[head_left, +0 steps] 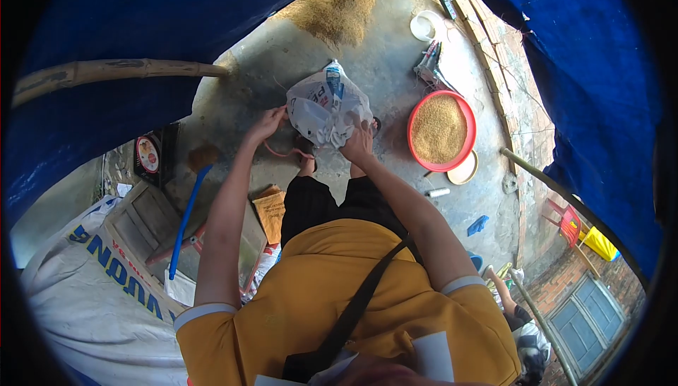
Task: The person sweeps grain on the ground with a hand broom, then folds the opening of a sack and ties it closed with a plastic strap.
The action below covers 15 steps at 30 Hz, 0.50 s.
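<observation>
In front of my feet is a white printed plastic sack (318,107), crumpled, with blue and red lettering. My left hand (267,124) is closed on the sack's left edge. A pinkish cord (279,151) hangs below this hand and runs toward my left foot. At the sack's near right side, my right hand (359,143) has its fingers closed on the bunched plastic. The sack's opening and what it holds are hidden from this view.
A red basin (469,147) of grain stands to the right, beside a round tray (464,169). Grain is heaped (339,12) on the floor ahead, near a white bucket (426,26). A blue-handled brush (189,216) lies left. Bamboo poles (134,69) and blue tarpaulin (600,54) frame the space.
</observation>
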Each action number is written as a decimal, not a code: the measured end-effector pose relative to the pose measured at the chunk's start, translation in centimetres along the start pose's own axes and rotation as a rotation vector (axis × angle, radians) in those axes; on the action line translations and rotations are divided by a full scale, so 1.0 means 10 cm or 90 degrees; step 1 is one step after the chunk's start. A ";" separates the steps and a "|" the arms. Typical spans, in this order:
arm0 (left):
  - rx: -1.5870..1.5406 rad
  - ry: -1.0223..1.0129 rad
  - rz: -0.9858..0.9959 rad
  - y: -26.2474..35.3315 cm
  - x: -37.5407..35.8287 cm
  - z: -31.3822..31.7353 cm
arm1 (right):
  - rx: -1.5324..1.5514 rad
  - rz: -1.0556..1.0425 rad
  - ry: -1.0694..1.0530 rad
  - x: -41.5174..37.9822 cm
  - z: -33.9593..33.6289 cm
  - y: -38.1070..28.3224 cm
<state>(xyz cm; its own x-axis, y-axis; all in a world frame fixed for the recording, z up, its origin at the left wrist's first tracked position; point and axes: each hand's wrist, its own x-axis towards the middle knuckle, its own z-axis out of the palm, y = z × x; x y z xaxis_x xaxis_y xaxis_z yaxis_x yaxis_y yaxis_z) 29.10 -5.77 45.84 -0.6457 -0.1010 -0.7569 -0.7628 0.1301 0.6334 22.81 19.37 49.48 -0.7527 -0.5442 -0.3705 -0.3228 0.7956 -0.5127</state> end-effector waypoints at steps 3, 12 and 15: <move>0.310 0.095 -0.018 0.09 0.13 0.00 | -0.182 -0.116 -0.080 -0.02 -0.01 -0.01; 0.343 -0.026 0.118 0.48 0.68 1.03 | -0.301 -0.186 -0.044 -0.01 0.07 0.05; 0.366 -0.024 0.113 0.35 0.78 1.22 | -0.317 -0.204 -0.035 -0.02 0.18 0.16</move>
<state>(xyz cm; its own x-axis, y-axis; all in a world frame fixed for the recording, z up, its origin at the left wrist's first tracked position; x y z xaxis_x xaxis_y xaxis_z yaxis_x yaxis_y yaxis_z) 21.78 5.90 40.16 -0.7515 0.0044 -0.6597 -0.4965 0.6548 0.5699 23.48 20.31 47.38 -0.5474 -0.7799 -0.3035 -0.7691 0.6118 -0.1848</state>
